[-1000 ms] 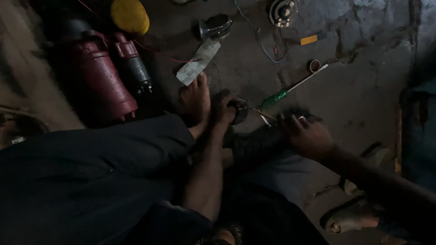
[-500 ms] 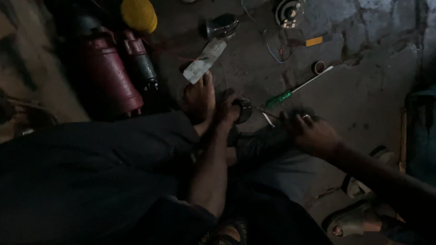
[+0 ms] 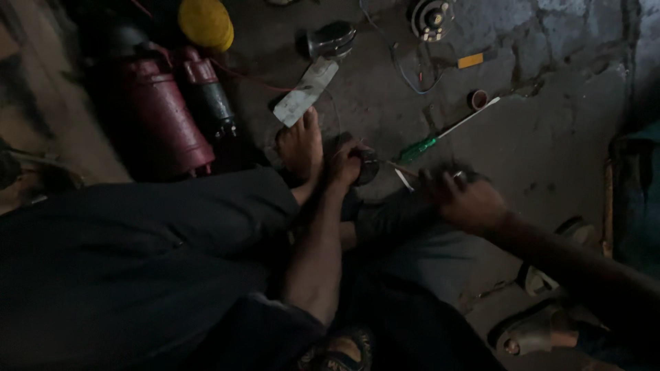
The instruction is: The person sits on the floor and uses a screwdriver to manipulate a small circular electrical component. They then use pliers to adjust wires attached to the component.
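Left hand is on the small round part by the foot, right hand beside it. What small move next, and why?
Probably reach the right hand for the green-handled screwdriver: it lies on the floor just above, while the left hand already steadies the small dark round part.

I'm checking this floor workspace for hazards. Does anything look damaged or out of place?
The concrete floor is cracked and stained near the top right. A green-handled screwdriver and loose blue wires lie scattered close to a bare foot. The left hand holds a small dark round part; the right hand rests beside it.
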